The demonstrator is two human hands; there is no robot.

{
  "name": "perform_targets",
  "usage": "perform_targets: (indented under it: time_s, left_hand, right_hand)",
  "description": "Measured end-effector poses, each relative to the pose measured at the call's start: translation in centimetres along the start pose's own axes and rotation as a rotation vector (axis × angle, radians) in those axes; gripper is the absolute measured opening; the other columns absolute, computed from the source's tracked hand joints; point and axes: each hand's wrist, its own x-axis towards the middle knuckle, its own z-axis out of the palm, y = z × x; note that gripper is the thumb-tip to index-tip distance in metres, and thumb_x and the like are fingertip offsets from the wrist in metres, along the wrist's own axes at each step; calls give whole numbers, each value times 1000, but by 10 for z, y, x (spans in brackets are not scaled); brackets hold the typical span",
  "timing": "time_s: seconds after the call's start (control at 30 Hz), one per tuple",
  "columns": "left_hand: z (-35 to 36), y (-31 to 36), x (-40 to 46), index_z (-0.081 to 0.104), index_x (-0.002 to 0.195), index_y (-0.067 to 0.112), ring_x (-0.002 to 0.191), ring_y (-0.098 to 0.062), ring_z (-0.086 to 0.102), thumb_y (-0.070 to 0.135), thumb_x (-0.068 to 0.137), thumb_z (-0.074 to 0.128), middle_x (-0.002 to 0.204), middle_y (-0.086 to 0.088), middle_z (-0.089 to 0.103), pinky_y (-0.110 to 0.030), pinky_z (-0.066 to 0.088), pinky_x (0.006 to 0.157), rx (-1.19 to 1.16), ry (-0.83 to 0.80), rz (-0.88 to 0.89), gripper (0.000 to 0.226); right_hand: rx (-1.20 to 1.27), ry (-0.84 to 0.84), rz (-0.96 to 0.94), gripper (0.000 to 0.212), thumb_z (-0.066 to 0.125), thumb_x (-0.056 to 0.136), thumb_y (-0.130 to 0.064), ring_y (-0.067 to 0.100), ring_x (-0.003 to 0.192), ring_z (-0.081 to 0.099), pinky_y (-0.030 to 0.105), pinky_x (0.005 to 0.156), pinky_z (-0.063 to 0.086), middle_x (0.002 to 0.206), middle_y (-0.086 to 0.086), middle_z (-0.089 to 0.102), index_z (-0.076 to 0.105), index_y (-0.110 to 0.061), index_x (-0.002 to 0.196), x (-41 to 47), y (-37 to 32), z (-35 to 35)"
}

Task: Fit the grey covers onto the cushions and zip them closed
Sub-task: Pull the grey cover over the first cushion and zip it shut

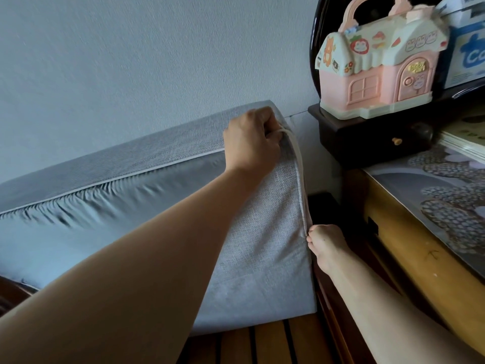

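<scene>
Cushion (262, 245) inside grey cover (118, 219)

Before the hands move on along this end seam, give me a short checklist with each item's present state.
1. Grey woven fabric cover over the cushion's end face: ok.
2. Left hand grips the upper corner at the white piping cord: ok.
3. Right hand pinches the seam lower down: ok.
4. Seam edge held taut between both hands: ok.
5. Zip slider position and whether the zip is closed: cannot tell, none visible.
6. Long front panel smooth: not ok, wrinkles under the piping.
</scene>
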Motion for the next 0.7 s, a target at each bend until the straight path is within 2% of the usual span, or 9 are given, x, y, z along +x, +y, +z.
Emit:
perform_targets:
  time_s: [0.1, 0.13, 0.2, 0.27, 0.37, 0.43, 0.5, 0.57, 0.7]
  left_hand:
    - [0, 0, -1, 63, 68, 8, 74, -22, 63, 10, 74, 69, 77, -2, 71, -36, 50, 68, 3, 2, 1, 8]
    - [0, 0, -1, 63, 69, 8, 74, -22, 64, 10, 73, 69, 77, -2, 71, -37, 51, 68, -2, 8, 3, 8]
    - [1, -1, -1, 63, 68, 8, 75, -22, 65, 10, 73, 69, 77, -2, 71, -38, 51, 69, -6, 18, 11, 8]
    - [2, -1, -2, 63, 69, 7, 76, -22, 64, 10, 73, 69, 78, -2, 71, -38, 50, 70, -1, 25, 14, 8]
    - [2, 0, -2, 63, 70, 6, 77, -22, 64, 11, 74, 68, 79, -2, 71, -38, 50, 70, 0, 27, 18, 8]
    - [2, 0, -2, 64, 71, 6, 76, -23, 63, 12, 74, 68, 80, -3, 71, -38, 50, 70, 3, 28, 19, 8]
    - [1, 1, -3, 63, 71, 6, 76, -22, 63, 12, 74, 68, 80, -2, 71, -37, 50, 70, 2, 32, 16, 8]
    - [1, 1, -3, 63, 71, 7, 75, -22, 62, 12, 74, 68, 79, -2, 71, -36, 49, 69, 4, 33, 14, 8]
    - [1, 0, -3, 63, 69, 7, 73, -23, 62, 11, 74, 68, 77, -2, 71, -35, 49, 67, 5, 33, 21, 8]
  right_hand:
    - [-20, -39, 33, 30, 34, 91, 5, 21, 73, 50, 44, 103, 41, 75, 9, 53, 55, -4, 73, 4, 8, -1]
    - [-32, -67, 34, 28, 31, 92, 5, 28, 82, 53, 48, 106, 37, 83, 15, 57, 58, 3, 85, 4, 9, -1]
    - [-46, -99, 39, 31, 28, 93, 7, 39, 112, 55, 52, 109, 30, 114, 31, 58, 50, 14, 113, 6, 13, -4]
    - [-101, -115, 29, 30, 29, 93, 10, 42, 123, 46, 49, 108, 33, 128, 32, 49, 50, 14, 114, 9, 14, -7]
    - [-159, -89, 23, 27, 34, 91, 12, 38, 116, 54, 46, 104, 39, 120, 31, 56, 53, 17, 110, 13, 18, -11]
    - [-174, -80, 9, 24, 36, 89, 15, 38, 109, 58, 48, 102, 41, 102, 29, 61, 51, 21, 107, 13, 20, -11]
    - [-171, -92, -5, 21, 37, 91, 14, 27, 83, 61, 44, 98, 46, 78, 15, 56, 57, 15, 94, 13, 21, -9]
    - [-128, -104, 19, 24, 37, 95, 8, 17, 64, 55, 34, 79, 52, 73, 6, 50, 53, -2, 80, 16, 23, -5]
    - [6, -83, 64, 28, 43, 96, 3, 13, 57, 51, 15, 44, 47, 71, 6, 48, 49, -7, 70, 22, 27, 0]
